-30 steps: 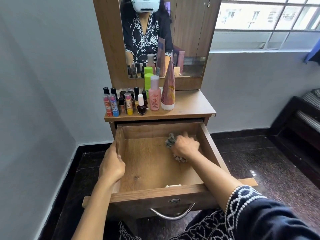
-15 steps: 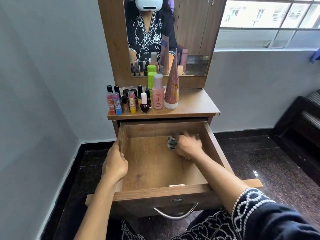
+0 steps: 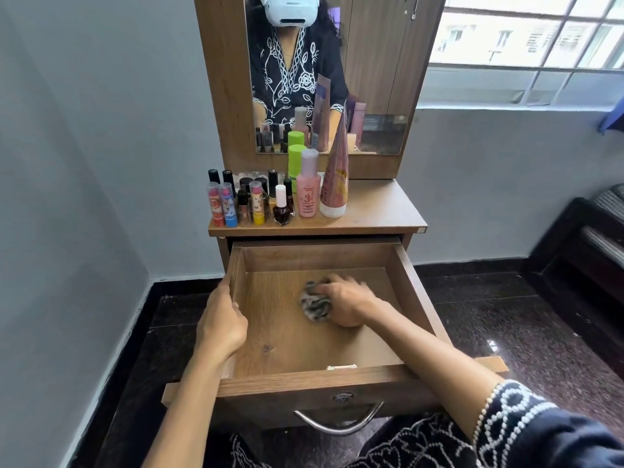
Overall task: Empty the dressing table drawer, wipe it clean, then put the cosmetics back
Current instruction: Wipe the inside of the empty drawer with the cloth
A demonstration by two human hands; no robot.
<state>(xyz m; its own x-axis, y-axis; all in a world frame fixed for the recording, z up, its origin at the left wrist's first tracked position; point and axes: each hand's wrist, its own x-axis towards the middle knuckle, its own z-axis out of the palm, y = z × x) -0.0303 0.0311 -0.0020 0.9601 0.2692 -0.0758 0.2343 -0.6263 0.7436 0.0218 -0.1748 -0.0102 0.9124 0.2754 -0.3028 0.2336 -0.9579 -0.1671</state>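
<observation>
Drawer, the pulled-out wooden one point(image 3: 418, 292), sits emptied beneath the dressing surface point(image 3: 378, 211), where the upright cosmetic bottles and tubes point(image 3: 280, 201) wait at far left. My right hand point(image 3: 344, 304) grips a crumpled grey patterned cloth point(image 3: 314, 304) on the drawer floor, near its middle. My left hand point(image 3: 221, 327) curls over the left wall, steadying it. I'd press flat, sweep overlapping strokes, and reach the far corners and near edge.
</observation>
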